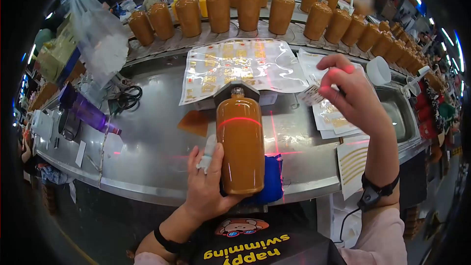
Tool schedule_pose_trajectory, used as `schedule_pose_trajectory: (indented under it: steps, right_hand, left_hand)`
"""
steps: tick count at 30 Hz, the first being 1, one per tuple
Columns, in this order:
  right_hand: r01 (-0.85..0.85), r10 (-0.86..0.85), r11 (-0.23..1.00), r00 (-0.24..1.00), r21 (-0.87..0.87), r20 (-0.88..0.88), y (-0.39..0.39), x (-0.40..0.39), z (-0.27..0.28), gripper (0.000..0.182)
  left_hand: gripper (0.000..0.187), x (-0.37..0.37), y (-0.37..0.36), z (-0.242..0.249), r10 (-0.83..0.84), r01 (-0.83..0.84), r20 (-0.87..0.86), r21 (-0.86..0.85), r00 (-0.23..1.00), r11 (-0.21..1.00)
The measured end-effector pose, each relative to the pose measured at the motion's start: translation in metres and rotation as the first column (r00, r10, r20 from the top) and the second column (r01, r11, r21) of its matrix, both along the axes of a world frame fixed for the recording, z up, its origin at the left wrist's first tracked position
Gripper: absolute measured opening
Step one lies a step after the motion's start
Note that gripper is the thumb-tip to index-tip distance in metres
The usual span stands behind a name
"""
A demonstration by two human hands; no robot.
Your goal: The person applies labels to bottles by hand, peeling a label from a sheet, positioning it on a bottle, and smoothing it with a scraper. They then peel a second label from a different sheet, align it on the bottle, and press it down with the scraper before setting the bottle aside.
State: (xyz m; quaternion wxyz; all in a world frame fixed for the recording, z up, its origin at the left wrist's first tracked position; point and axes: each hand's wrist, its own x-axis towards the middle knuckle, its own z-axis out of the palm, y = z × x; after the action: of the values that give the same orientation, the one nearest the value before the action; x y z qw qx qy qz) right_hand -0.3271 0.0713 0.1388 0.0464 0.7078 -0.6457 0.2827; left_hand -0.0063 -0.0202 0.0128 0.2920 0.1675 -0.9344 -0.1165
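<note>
A glossy brown bottle (pixel 240 152) lies in front of me, its neck toward a dark angular holder (pixel 223 93) and its base toward my body. A red laser line crosses it. My left hand (pixel 208 181) grips the bottle's lower left side, with white wrapping on one finger. Raised at the right, my right hand (pixel 346 91) has its fingers bent, and a small printed piece (pixel 311 95) shows at its fingertips. Below that hand lie sheets (pixel 333 118). Beyond the holder is a glossy sheet of gold and red labels (pixel 230 64).
Several brown bottles (pixel 249 12) stand along the curved conveyor behind. A blue cloth (pixel 272 179) is beside the bottle. At the left are a purple bottle (pixel 88 110), black scissors (pixel 130 98) and a hanging plastic bag (pixel 98 39). A sink (pixel 397 113) and white cup (pixel 378 71) are right.
</note>
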Motion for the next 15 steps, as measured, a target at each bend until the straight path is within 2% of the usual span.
schedule_pose_trajectory:
  steps: [2,4,5,7,8,11,14,15]
  right_hand:
    - [-0.102,0.094,0.991,0.991,0.081,0.095,0.002,0.035,0.016,0.012]
    - [-0.247,0.236,0.968,0.952,0.035,0.194,-0.006,0.057,0.008,0.013]
    - [-0.260,0.252,0.965,0.952,0.024,0.175,-0.012,0.066,0.003,0.013]
    - [-0.272,0.270,0.962,0.944,-0.018,0.191,-0.027,0.080,-0.017,0.014]
    - [-0.259,0.255,0.966,0.956,0.010,0.146,-0.034,0.083,-0.024,0.016]
    - [-0.239,0.240,0.971,0.963,-0.024,0.124,-0.045,0.091,-0.046,0.015]
    - [-0.209,0.217,0.975,0.969,-0.076,0.119,-0.047,0.093,-0.052,0.015]
    - [-0.198,0.207,0.977,0.970,-0.078,0.125,-0.047,0.093,-0.052,0.015]
  left_hand:
    - [0.099,-0.004,0.001,0.005,-0.021,0.022,-0.065,0.014,0.998,1.000]
    - [0.097,-0.005,0.001,-0.002,-0.037,0.039,-0.111,0.016,0.993,0.999]
    - [0.096,-0.004,0.000,-0.003,-0.036,0.036,-0.093,0.008,0.995,0.999]
    - [0.095,-0.002,0.001,-0.009,-0.030,0.041,-0.110,0.104,0.993,0.994]
    - [0.095,-0.002,0.002,-0.010,-0.028,0.046,-0.119,0.152,0.992,0.987]
    - [0.093,-0.001,0.004,-0.009,-0.079,0.124,-0.151,0.315,0.985,0.941]
    - [0.090,0.004,-0.013,0.001,-0.176,0.264,-0.241,0.408,0.954,0.874]
    - [0.088,-0.001,-0.018,0.001,-0.123,0.299,-0.342,0.528,0.932,0.795]
